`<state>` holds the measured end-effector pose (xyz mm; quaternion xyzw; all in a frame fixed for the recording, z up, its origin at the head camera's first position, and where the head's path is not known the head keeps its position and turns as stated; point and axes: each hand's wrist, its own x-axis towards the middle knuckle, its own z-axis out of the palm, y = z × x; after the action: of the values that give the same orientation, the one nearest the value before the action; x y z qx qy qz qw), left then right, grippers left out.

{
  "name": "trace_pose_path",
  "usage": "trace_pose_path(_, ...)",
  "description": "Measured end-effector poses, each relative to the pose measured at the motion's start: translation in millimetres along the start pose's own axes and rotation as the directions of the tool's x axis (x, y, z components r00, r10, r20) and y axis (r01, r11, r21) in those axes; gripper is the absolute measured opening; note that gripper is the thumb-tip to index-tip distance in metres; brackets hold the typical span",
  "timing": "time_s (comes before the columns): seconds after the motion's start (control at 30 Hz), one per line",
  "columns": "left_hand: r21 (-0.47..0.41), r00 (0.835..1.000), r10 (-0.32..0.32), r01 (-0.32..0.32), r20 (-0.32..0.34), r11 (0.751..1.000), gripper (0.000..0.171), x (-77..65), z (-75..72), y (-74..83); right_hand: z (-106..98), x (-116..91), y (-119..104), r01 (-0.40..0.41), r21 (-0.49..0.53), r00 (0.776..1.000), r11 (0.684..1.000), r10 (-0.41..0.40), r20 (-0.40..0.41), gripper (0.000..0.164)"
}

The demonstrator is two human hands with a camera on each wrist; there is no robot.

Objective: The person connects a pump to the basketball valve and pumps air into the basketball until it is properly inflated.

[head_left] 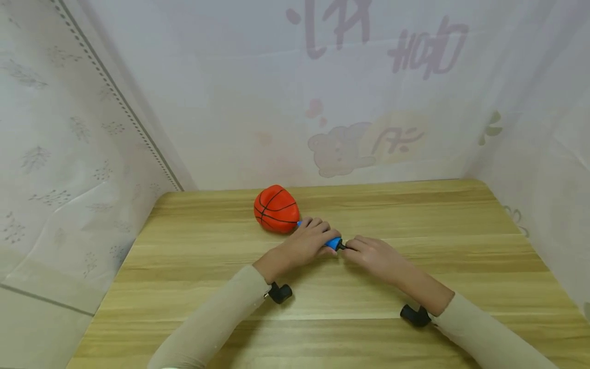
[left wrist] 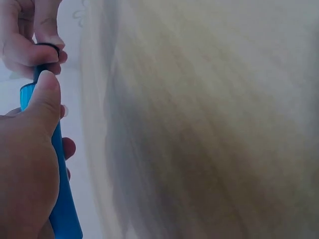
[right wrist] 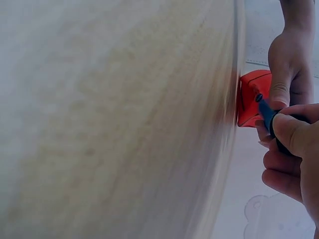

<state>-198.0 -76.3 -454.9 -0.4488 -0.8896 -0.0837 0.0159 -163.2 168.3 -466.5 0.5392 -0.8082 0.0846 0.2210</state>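
Observation:
A red toy basketball (head_left: 275,209) with black lines sits near the table's back edge, dented and partly deflated. A blue hand pump (head_left: 333,243) runs from the ball's right side, its far end meeting the ball. My left hand (head_left: 306,242) wraps around the pump's barrel (left wrist: 67,214), thumb along it. My right hand (head_left: 374,257) grips the pump's black handle (right wrist: 284,145), close to the barrel's near end. Fingers cover much of the handle. In the right wrist view, the ball (right wrist: 248,110) shows beyond the pump, partly behind the left hand.
The wood-grain table (head_left: 350,338) spreads around both forearms. A pale printed curtain (head_left: 230,102) hangs behind it and at both sides. Black wrist cameras (head_left: 280,293) sit below each wrist, near the tabletop.

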Motion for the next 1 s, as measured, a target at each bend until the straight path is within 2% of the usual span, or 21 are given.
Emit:
trace_pose_path(0.07,-0.005,1.0,0.006,-0.006,0.0,1.0,0.04,1.0,-1.4,-0.7,-1,-2,0,0.004,-0.01,1.0,1.0,-0.004,-0.008,0.056)
trace_pose_path(0.17,-0.01,1.0,0.011,-0.011,-0.008,1.0,0.04,1.3,-2.6,-1.8,-5,-6,-2,0.008,-0.016,1.0,1.0,-0.009,-0.017,0.06)
trace_pose_path(0.43,-0.039,1.0,0.018,-0.019,-0.024,0.999,0.039,0.2,-2.4,-3.6,-24,-30,-10,-0.003,0.018,0.999,1.0,0.004,-0.037,0.054)
trace_pose_path(0.73,-0.053,0.999,0.023,-0.025,-0.04,0.998,0.038,0.7,-1.0,-4.1,-45,-58,-18,-0.003,-0.008,0.998,1.0,0.002,-0.06,0.053)
trace_pose_path(1.0,-0.044,0.999,0.02,-0.022,-0.047,0.999,0.038,0.8,-1.4,-3.8,-49,-63,-20,0.001,-0.005,0.998,1.0,-0.002,-0.07,0.052)
